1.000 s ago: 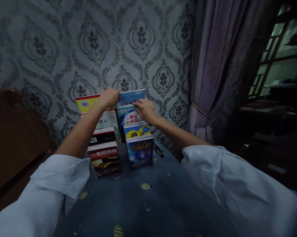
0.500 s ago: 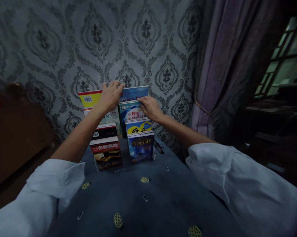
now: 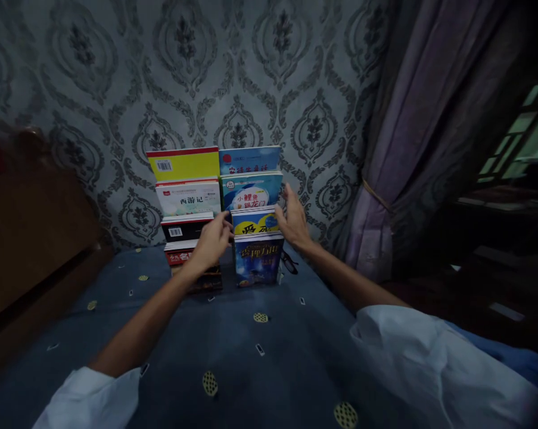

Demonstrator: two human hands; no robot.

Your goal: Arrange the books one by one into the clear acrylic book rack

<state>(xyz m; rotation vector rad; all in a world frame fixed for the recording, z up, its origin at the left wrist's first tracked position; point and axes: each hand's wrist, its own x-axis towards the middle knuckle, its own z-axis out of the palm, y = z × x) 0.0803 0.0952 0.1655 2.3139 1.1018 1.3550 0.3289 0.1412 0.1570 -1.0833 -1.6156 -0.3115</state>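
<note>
Two side-by-side columns of upright books stand in stepped rows. My left hand [image 3: 214, 239] is at the gap between the columns, fingers slightly bent and open, tips close to the left edge of a yellow-and-blue book [image 3: 253, 224]. At that book's right edge is my right hand [image 3: 294, 219], open, with thumb and fingers apart; whether it presses on the book I cannot tell. In front of it stands a dark blue book [image 3: 258, 262], and behind it a fish-story picture book [image 3: 251, 189]. My left hand and forearm partly hide a red-titled book [image 3: 176, 256].
At the back are a yellow book [image 3: 188, 165] and a light blue book [image 3: 255, 158], before patterned wallpaper [image 3: 188, 59]. Black glasses [image 3: 289, 263] lie right of the books on the dark blue patterned cloth [image 3: 233, 345]. A wooden headboard [image 3: 40, 232] stands left, a purple curtain [image 3: 376, 179] right.
My left hand has come down and toward me from the back books' top to the gap between columns. My right hand has moved right and down from the books' top edge to their right side.
</note>
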